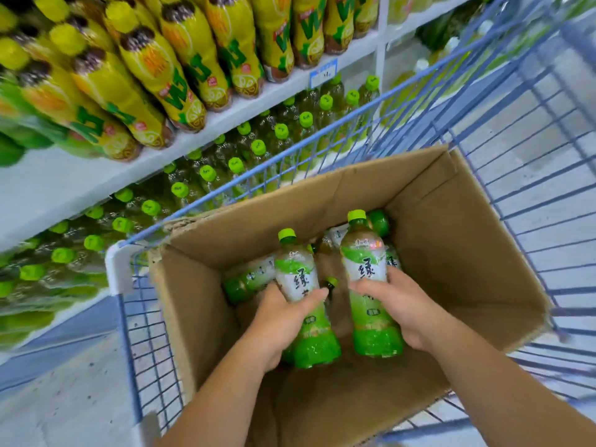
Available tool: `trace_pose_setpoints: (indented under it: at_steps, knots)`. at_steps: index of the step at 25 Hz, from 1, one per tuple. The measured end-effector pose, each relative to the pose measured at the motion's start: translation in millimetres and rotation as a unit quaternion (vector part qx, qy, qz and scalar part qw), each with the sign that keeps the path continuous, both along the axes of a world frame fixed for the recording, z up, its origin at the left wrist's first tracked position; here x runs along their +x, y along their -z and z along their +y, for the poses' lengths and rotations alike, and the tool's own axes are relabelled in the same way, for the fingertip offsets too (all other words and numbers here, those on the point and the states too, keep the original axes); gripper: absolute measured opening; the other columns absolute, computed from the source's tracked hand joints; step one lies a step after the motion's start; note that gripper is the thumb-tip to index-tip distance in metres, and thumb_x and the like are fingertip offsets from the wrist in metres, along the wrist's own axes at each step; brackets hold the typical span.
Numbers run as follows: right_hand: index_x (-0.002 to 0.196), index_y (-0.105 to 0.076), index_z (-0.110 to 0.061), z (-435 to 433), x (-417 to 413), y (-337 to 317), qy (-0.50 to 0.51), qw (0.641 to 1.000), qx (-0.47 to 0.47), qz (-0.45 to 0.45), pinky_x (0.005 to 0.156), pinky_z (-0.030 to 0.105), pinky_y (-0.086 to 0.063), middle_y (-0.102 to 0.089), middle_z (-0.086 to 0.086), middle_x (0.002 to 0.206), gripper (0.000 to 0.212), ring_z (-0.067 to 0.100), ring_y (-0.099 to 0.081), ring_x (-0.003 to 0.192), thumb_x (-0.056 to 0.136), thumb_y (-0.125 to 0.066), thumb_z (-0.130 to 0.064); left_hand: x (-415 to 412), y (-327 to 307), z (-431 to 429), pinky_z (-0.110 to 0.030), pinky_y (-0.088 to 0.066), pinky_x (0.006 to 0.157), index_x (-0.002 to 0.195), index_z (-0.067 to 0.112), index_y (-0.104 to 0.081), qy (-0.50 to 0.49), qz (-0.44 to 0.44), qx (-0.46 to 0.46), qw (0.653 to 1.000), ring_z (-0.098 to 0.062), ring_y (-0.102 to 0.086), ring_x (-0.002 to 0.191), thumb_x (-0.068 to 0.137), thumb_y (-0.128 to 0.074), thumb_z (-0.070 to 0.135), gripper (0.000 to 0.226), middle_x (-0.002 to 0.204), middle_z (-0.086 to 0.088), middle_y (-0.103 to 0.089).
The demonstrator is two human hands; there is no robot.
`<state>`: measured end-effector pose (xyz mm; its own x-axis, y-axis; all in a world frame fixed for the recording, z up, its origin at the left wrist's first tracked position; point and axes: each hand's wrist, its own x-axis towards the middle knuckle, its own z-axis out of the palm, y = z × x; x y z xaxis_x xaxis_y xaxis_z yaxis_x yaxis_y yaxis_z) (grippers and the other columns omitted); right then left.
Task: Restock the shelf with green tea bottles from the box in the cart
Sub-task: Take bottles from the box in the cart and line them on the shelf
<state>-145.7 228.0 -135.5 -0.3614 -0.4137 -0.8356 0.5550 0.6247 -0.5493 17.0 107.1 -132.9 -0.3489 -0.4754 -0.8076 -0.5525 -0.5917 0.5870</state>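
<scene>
Box [451,253] in cart [117,269] holds green tea bottles [245,282]

My clear plastic tea bottles [375,327] carry lime-green caps [356,215] and green-and-white labels [295,275]; the cardboard box [451,237] is plain brown, the wire cart [532,156] blue.

2 hands [283,314] [403,304], 1 box [290,201], 1 cart [117,269]

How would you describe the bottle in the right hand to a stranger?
Find the cardboard box in the blue wire cart. Above the bottles lying inside, two are held up. This bottle is the one on the right, gripped by the right hand, its green cap nearer the box's far wall.
</scene>
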Motion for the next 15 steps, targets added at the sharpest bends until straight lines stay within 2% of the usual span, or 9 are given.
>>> trace_pose_setpoints:
  at_steps: [3,7,10,13,15]
  knots:
    - [0.103,-0.069,-0.015,2,15,-49,-0.017,0.998,-0.014,0.051,0.071,0.044,-0.060,-0.076,0.014,0.092,0.028,0.031,-0.074,0.081,0.077,-0.078,-0.014,14,-48,5,-0.036,-0.063,0.064,0.099,0.019,-0.071,-0.019,0.006,-0.030,0.999,-0.020,-0.077,0.078,0.081,-0.085,0.024,0.024,0.088,-0.003,-0.079]
    - [0.096,-0.068,-0.015,-3,31,-113,-0.027,0.993,-0.044,0.110,0.053,0.031,-0.055,-0.073,0.005,0.075,0.019,0.019,-0.071,0.062,0.079,-0.073,-0.012,40,-111,12,-0.029,-0.060,0.059,0.105,0.028,-0.064,-0.081,0.030,-0.109,0.990,-0.009,-0.074,0.075,0.076,-0.088,0.033,0.038,0.085,0.012,-0.076]
    - [0.099,-0.068,-0.013,-15,43,-160,-0.043,0.989,-0.067,0.125,0.055,0.033,-0.054,-0.070,0.008,0.076,0.019,0.022,-0.069,0.063,0.081,-0.072,-0.014,64,-152,10,-0.038,-0.063,0.069,0.108,0.034,-0.063,-0.110,0.050,-0.134,0.983,-0.009,-0.075,0.080,0.072,-0.087,0.041,0.044,0.092,0.012,-0.076]
    - [0.098,-0.069,-0.014,-32,61,-205,-0.084,0.976,-0.087,0.181,0.062,0.041,-0.056,-0.071,0.011,0.083,0.020,0.027,-0.069,0.070,0.079,-0.073,-0.016,89,-190,-1,-0.033,-0.062,0.067,0.112,0.042,-0.059,-0.119,0.080,-0.181,0.973,-0.003,-0.073,0.080,0.077,-0.085,0.038,0.044,0.093,0.019,-0.075]
    - [0.094,-0.069,-0.018,-44,77,-231,-0.091,0.969,-0.106,0.202,0.063,0.041,-0.056,-0.072,0.009,0.082,0.017,0.028,-0.070,0.072,0.078,-0.074,-0.018,108,-212,-11,-0.036,-0.061,0.071,0.117,0.041,-0.057,-0.124,0.088,-0.191,0.970,-0.006,-0.073,0.083,0.078,-0.084,0.040,0.048,0.097,0.016,-0.074]
